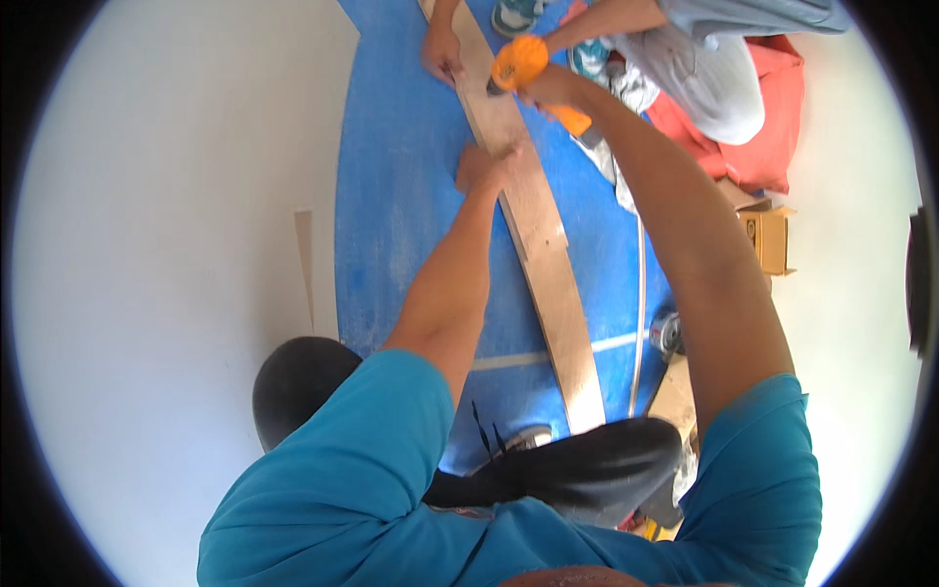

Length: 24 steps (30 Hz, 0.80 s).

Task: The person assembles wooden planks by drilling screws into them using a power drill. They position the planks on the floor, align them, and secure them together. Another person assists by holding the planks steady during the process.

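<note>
A long wooden plank (pixel 548 264) lies on a blue floor sheet (pixel 411 196), running from my knees toward the top of the view. My left hand (pixel 486 164) presses down on the plank's left edge, fingers closed against the wood. My right hand (pixel 548 90) grips an orange power tool (pixel 520 64) whose nose points at the plank near its far end. Another person's hand (pixel 442 51) holds the plank's far end down.
The other person crouches at top right in grey trousers (pixel 709 78), beside a red cloth (pixel 773 117). A small cardboard box (pixel 770 238) sits on the white floor at right. A thin metal strip (pixel 641 293) lies beside the plank; a wood sliver (pixel 305 259) rests at left.
</note>
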Available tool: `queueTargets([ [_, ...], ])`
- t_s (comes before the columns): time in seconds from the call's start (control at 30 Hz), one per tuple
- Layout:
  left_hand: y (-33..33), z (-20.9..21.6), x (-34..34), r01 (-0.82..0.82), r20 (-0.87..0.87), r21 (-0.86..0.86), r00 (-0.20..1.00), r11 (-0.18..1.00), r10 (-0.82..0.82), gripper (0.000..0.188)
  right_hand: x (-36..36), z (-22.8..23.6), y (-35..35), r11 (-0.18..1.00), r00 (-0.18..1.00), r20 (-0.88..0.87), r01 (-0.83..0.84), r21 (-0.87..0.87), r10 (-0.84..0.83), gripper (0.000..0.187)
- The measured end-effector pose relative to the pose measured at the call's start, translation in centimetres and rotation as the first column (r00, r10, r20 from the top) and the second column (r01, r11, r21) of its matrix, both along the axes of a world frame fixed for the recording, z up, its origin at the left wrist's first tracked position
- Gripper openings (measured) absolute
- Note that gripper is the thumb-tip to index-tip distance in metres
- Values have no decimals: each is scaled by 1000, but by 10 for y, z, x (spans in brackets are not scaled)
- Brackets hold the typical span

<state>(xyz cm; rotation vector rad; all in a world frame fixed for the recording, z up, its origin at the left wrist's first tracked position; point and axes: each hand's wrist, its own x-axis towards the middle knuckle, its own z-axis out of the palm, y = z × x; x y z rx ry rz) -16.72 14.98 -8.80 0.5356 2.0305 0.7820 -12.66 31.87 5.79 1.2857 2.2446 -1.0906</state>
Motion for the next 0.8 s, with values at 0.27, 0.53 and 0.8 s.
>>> queueTargets([
  [0.27, 12, -76, 1, -21, -172, 92, 985, 996, 36, 72, 89, 64, -64, 967, 968, -249, 86, 240, -24, 33],
  [0.53, -31, -55, 17, -309, 425, 451, 899, 837, 103, 23, 228, 77, -214, 899, 783, -490, 437, -5, -383, 25],
  [0.8, -20, -1, 37, -430, 840, 435, 509, 791, -186, 27, 244, 49, -248, 746, 566, -514, 615, -257, -644, 25],
])
